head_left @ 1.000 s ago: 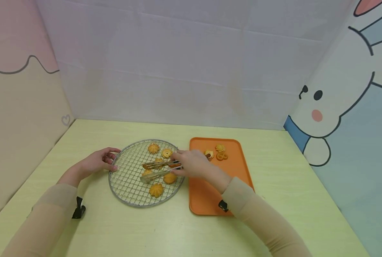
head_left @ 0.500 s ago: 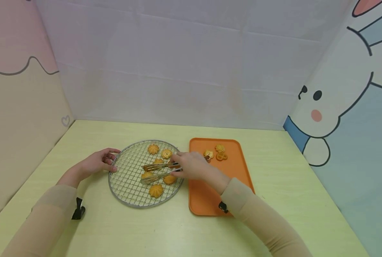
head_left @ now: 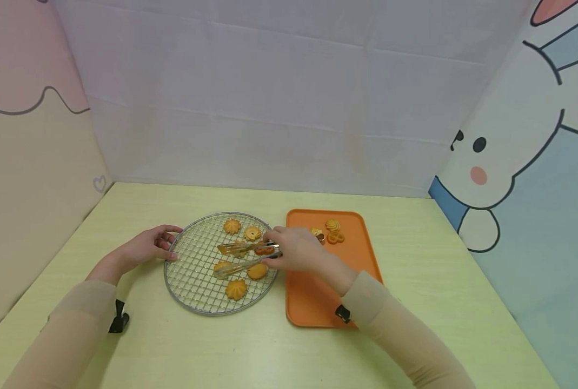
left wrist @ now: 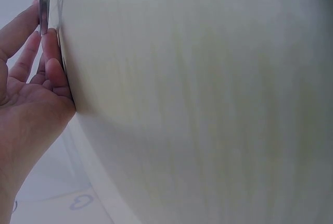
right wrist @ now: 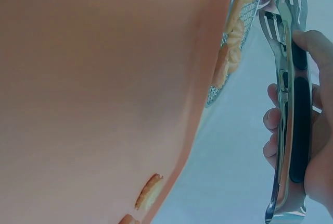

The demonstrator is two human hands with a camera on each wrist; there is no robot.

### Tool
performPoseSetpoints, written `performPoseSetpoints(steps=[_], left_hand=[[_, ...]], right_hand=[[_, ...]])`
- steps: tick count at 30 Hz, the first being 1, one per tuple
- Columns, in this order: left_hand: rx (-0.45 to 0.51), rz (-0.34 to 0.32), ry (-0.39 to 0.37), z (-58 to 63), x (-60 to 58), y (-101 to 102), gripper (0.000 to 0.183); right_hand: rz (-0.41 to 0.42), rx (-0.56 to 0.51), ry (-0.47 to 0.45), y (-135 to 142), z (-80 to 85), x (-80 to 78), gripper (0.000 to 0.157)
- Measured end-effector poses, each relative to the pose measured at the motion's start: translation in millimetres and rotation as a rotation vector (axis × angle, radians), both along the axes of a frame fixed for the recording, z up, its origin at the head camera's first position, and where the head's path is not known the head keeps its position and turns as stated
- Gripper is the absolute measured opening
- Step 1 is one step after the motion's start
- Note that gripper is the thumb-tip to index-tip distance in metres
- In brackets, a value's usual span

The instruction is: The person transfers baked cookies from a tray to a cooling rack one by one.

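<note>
At the far left, a patterned wall panel meets the table's left edge, and a beige left sleeve crosses that edge's near part. The left hand is at the left rim of a round wire rack, thumb and forefinger spread well apart along the rim, tips touching it, the other fingers loosely bent. The rack lies flat on the pale table, left of centre, set in from every edge. Its biscuits are all in its right half: one fluted biscuit towards the far rim, a ring-like biscuit just right of it, others in the middle, and another fluted biscuit towards the near rim. Metal tongs reach in over the rack from its right rim, their slotted ends spread apart above the middle biscuits; whether they touch any cannot be told. The right hand grips the tongs' handles, thumb on one dark inset, fingers round the opposite arm. Under that hand and forearm lies an orange tray, just right of the rack; a swirled biscuit and a pretzel are near its far right corner. The right sleeve crosses its near right corner. A rabbit-printed panel borders the table's right edge.
</note>
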State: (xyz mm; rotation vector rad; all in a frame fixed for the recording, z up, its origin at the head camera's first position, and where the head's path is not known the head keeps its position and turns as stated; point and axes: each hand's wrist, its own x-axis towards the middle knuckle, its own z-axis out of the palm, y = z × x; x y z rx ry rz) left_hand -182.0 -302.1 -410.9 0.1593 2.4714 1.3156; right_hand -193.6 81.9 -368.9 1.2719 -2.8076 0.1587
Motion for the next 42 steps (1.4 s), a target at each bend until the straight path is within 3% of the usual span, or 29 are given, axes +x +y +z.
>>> performPoseSetpoints(steps=[12,20,27,33,42], left_hand=[[0.003,-0.001,0.008,-0.3,-0.1,-0.2,0.076],[-0.011,0.006,0.0,-1.7,-0.6,-2.2,0.078],[-0.004,0.001,-0.004,0.6,0.8,-0.3,0.077],[-0.007,0.003,-0.003,0.7,0.8,0.5,0.076],[-0.015,0.009,-0.004,-2.0,-1.4,-0.3,0.076]], right_hand=[[-0.042,-0.062,-0.001,22.1,17.0,-0.8,0.044],[-0.044,-0.129,0.033,45.8,26.6,-1.5,0.04],[-0.093,-0.19,0.023,68.9,33.4,-1.5,0.038],[-0.115,-0.224,0.083,89.8,37.0,-1.8,0.036],[-0.19,-0.246,0.094,125.6,36.6,1.1,0.043]])
